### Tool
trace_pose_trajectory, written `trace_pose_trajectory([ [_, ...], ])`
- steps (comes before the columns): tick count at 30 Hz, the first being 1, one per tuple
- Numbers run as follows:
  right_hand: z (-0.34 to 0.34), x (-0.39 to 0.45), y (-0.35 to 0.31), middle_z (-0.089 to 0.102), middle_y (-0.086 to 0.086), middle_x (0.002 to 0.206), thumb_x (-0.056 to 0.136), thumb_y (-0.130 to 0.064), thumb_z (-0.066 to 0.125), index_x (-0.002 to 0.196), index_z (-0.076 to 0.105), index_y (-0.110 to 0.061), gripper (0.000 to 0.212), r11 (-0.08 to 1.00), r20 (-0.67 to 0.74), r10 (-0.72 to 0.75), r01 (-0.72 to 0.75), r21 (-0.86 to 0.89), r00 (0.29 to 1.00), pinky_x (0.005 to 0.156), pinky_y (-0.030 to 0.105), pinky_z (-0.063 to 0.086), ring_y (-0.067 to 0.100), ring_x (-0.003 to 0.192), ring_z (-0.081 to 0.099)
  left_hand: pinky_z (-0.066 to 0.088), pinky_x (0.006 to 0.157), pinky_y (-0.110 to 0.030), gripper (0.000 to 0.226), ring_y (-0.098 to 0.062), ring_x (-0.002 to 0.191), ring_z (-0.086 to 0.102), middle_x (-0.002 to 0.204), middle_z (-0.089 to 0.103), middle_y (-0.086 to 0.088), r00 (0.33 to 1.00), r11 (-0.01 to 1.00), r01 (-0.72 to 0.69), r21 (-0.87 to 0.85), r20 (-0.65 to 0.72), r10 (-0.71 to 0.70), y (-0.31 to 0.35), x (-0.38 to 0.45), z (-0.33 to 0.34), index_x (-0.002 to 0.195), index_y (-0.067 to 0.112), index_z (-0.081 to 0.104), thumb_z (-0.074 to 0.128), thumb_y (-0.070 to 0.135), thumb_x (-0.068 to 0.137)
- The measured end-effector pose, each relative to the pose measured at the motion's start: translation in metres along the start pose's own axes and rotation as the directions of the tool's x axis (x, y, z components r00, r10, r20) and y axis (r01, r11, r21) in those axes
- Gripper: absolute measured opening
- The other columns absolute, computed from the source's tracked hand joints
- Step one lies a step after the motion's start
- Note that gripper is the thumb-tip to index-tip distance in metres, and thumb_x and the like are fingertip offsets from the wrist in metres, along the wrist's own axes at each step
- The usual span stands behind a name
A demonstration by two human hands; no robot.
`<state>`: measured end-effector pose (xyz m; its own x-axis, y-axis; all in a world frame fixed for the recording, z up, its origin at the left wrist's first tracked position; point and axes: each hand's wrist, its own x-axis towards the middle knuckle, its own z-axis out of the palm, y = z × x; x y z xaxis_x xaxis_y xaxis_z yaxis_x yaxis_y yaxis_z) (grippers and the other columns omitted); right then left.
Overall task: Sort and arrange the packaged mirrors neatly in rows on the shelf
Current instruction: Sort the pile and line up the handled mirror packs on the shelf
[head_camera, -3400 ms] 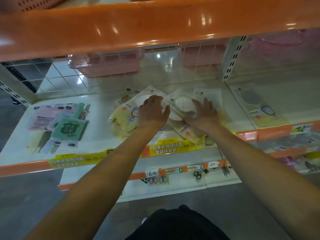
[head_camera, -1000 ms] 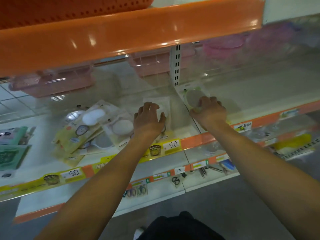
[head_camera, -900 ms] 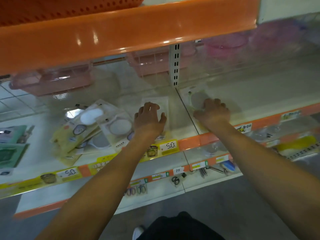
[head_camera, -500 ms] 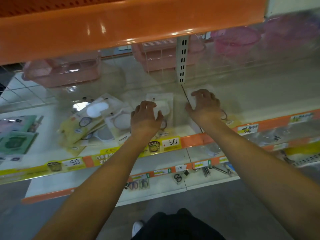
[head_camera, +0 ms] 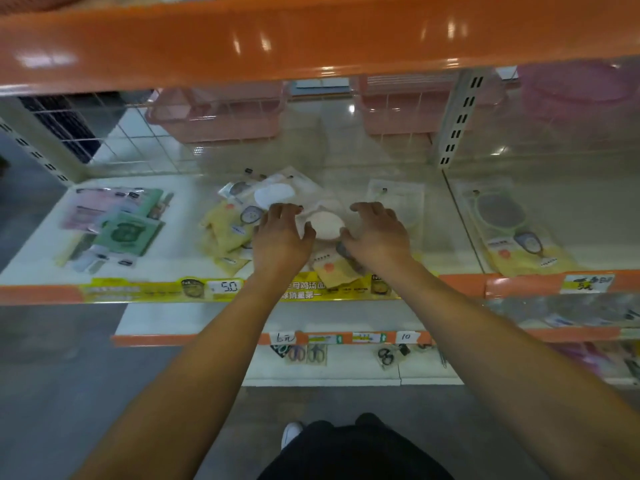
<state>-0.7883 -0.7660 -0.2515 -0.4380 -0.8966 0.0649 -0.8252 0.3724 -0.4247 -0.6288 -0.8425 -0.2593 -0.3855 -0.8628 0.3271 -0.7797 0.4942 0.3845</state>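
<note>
Head view, and both hands are down on the shelf [head_camera: 180, 268] over the loose pile [head_camera: 242, 223] of packaged mirrors. Left hand [head_camera: 282, 237] sits on the pile's right edge, fingers loosely bent, tips touching plastic. Right hand [head_camera: 377, 233] is just beside it, fingers arched and spread, thumb reaching inward. Between them lies one packet [head_camera: 327, 237] with a round white mirror showing through. Both thumbs close on that disc from either side; whether either hand truly grips it yet, I cannot tell.

Now the relation that matters. That packet lies dead centre between the two hands, neither nearer. Its long axis runs toward the person, yellow card end poking out over the shelf lip below the wrists, a touch skewed. My read: it gets squared up and carried rightward.

Off to the right hand's side, one pale packet [head_camera: 398, 202] already lies flat and straight, just beyond the fingertips. Further right, past the shelf seam, a packet with a green-rimmed mirror [head_camera: 512, 226] lies flat as well. So a row looks begun there, and the heap at the left hand remains to be sorted. Well left of both hands sit green and pink packs [head_camera: 117, 223], untouched.
</note>
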Motion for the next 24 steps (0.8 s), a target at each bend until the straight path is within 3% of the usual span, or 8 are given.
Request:
trace_pose_trajectory([
  [7,0.019,0.002,-0.033,0.050,0.006,0.136,0.088,-0.049,0.053,0.137,0.044,-0.022,0.056,0.998,0.036,-0.038,0.039,-0.040,0.999,0.093,0.040,0.043,0.031,0.123,0.045,0.047,0.080,-0.043,0.034,-0.034,0.102,0.059,0.113,0.060,-0.010,0.999,1.000,0.016,-0.004,-0.029,-0.016,-0.030,0.001,-0.011,0.111,0.010,0.061,0.060,0.030,0.083],
  [13,0.034,0.015,-0.053,0.039,0.013,0.141,0.080,-0.074,0.047,0.143,0.031,-0.027,0.081,0.981,0.183,0.137,-0.107,-0.164,0.974,0.100,0.047,0.038,0.037,0.127,0.037,0.042,0.084,-0.040,0.035,-0.031,0.106,0.056,0.120,0.056,-0.008,1.000,1.000,0.027,-0.004,0.012,-0.027,-0.046,0.006,-0.018,0.115,0.013,0.059,0.058,0.032,0.085],
  [16,0.036,0.017,-0.055,0.042,0.017,0.136,0.074,-0.078,0.050,0.141,0.033,-0.023,0.088,0.959,0.207,0.184,-0.130,-0.251,0.961,0.098,0.046,0.035,0.037,0.124,0.036,0.040,0.086,-0.040,0.036,-0.030,0.108,0.054,0.122,0.055,-0.006,0.998,0.999,0.032,-0.010,0.045,-0.031,-0.049,0.009,-0.019,0.117,0.014,0.057,0.056,0.033,0.087],
  [24,0.031,0.027,-0.058,0.038,0.015,0.129,0.062,-0.077,0.067,0.137,0.033,-0.023,0.098,0.944,0.187,0.270,-0.222,-0.245,0.944,0.098,0.046,0.035,0.039,0.119,0.039,0.041,0.089,-0.040,0.036,-0.029,0.112,0.052,0.125,0.053,-0.006,0.995,1.000,0.014,-0.005,0.096,-0.014,-0.046,0.018,-0.016,0.118,0.016,0.056,0.056,0.034,0.087],
])
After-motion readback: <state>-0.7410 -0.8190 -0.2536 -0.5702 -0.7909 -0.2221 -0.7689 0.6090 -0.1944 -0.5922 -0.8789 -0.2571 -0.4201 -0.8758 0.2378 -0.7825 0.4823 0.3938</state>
